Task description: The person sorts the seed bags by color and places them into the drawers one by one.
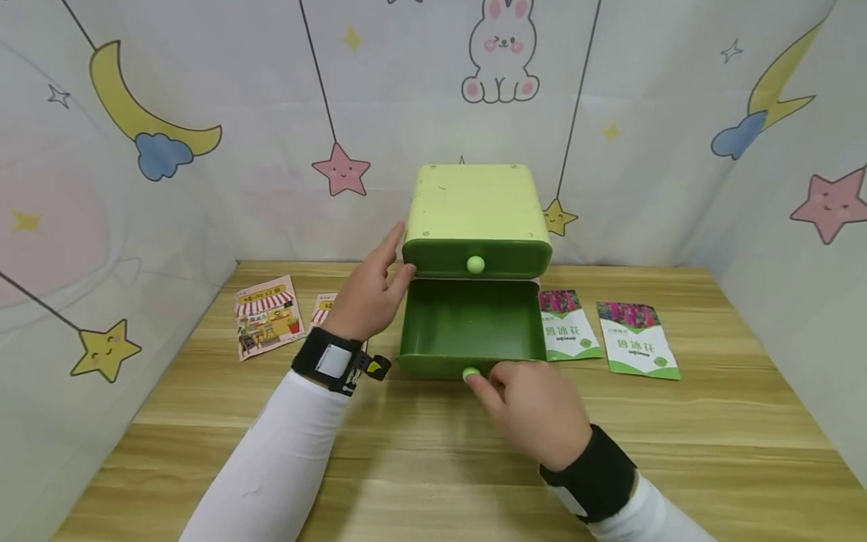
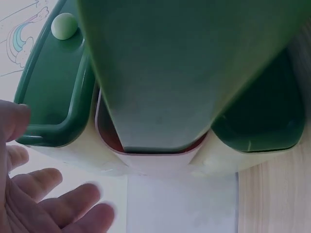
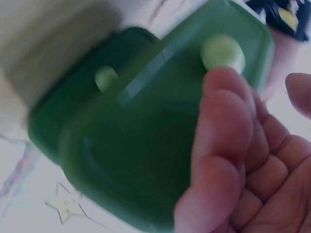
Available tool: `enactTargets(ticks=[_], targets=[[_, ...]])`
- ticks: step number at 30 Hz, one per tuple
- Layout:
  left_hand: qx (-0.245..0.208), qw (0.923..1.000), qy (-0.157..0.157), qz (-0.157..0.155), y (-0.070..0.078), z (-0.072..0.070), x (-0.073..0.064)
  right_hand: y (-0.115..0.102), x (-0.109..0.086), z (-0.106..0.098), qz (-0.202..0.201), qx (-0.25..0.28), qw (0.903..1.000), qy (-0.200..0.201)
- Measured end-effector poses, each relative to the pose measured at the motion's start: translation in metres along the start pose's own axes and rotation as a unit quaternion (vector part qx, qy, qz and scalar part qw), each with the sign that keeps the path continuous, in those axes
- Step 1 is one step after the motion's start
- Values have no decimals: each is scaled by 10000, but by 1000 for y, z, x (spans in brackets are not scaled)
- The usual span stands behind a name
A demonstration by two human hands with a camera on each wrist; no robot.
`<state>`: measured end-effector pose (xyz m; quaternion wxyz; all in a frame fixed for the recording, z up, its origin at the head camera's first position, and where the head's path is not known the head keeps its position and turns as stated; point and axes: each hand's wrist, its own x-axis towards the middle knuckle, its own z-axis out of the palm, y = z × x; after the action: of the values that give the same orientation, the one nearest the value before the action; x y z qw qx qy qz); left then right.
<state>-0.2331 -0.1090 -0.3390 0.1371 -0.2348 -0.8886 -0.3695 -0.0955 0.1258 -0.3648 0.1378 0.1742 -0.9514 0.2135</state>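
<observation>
The middle drawer (image 1: 433, 367) juts open from the cabinet (image 1: 477, 202); working it seems the step in hand. The right hand (image 1: 538, 410) meets its knob (image 1: 470, 373), any pinch unclear through blur; the left hand (image 1: 369, 297) spreads beside the cabinet. The next move probably calls for a straight, steadied slide.

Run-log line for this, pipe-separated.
middle drawer: pulled out | upper drawer: shut | left hand: at cabinet's left side | right hand: at middle drawer's knob, grip unclear | packets: on table, both sides
</observation>
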Motion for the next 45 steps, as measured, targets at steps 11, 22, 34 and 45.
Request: enactTargets(ticks=[11,22,34,45], targets=[[682,9964,463,213,-3,-4,-18,31,4,-32,-348,68,9902,1347],[1295,9888,593,447,-18,-4,-40,55,9,-33,68,-23,9890,1477],[1740,9821,586,412,-35,3,-52,82,11,-30,281,-118,9875,1549],[1994,9794,328,63,-53,9,-62,127,8,-36,1301,-190,9870,923]])
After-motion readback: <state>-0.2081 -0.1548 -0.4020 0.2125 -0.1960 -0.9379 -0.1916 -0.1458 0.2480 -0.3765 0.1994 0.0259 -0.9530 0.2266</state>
